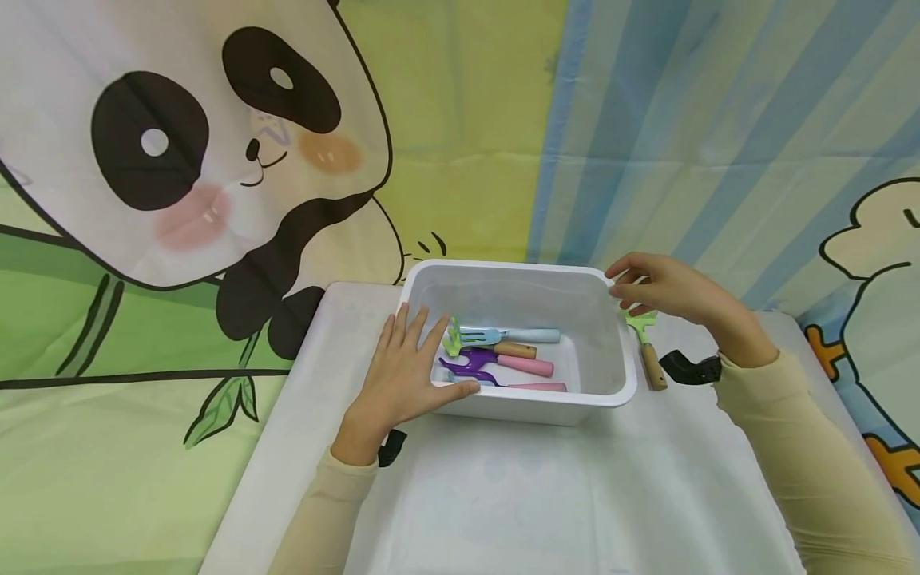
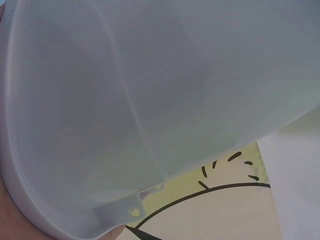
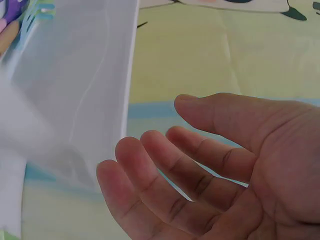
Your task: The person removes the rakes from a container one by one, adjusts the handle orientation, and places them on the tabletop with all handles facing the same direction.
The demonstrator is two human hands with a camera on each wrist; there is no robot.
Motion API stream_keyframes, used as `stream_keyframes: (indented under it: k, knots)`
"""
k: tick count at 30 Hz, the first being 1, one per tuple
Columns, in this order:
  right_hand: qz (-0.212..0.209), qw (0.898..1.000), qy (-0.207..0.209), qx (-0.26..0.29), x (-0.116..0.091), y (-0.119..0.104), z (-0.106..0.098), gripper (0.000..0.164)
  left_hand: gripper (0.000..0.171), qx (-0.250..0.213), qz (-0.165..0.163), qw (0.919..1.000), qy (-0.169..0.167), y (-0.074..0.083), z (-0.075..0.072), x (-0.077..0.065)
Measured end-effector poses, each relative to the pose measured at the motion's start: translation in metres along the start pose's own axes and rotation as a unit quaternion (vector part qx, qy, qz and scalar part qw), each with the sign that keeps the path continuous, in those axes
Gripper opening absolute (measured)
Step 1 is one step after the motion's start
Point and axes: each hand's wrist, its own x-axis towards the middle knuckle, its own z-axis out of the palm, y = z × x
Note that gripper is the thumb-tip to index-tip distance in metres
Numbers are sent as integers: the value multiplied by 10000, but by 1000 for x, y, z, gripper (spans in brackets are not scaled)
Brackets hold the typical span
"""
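Observation:
A white plastic bin (image 1: pixel 506 410) stands on the table with several small toy garden tools inside. My left hand (image 1: pixel 402 367) rests on its left rim with fingers spread and straight. Beside the upper right corner of the bin is my right hand (image 1: pixel 664 287), its fingers loosely bent and nothing in them; the right wrist view shows its palm (image 3: pixel 295 160) bare. Inside lie a light blue fork (image 1: pixel 481 336), a green rake head (image 1: pixel 453 337), a wooden handle (image 1: pixel 515 350), and purple tools (image 1: pixel 474 361) with pink handles (image 1: pixel 526 366).
Right of the bin, a green tool with a wooden handle (image 1: pixel 653 367) lies on the white-covered table (image 1: pixel 496 503). A printed panda curtain (image 1: pixel 460 120) hangs behind and to the left. The left wrist view is mostly filled by the bin's outer wall (image 2: pixel 165 90).

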Motion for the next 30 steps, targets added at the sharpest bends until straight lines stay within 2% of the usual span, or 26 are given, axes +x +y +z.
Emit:
stream_keyframes:
  k: [7, 13, 18, 23, 30]
  knots:
    - [-239, 9984, -436, -281, 29, -29, 11, 41, 113, 101, 25, 9999, 16, -1, 0, 1]
    - [-436, 9937, -857, -579, 59, -36, 28, 36, 113, 58, 83, 9999, 70, -1, 1, 2]
    - [-463, 9838, -1230, -1222, 85, -37, 47, 32, 113, 70, 79, 9999, 74, -1, 1, 2]
    - [-384, 9759, -1535, -1500, 107, -32, 65, 33, 112, 58, 79, 9999, 76, -1, 1, 1]
    - [-850, 9551, -1758, -2229, 127, -24, 87, 36, 111, 75, 104, 9998, 140, -2, 2, 1]
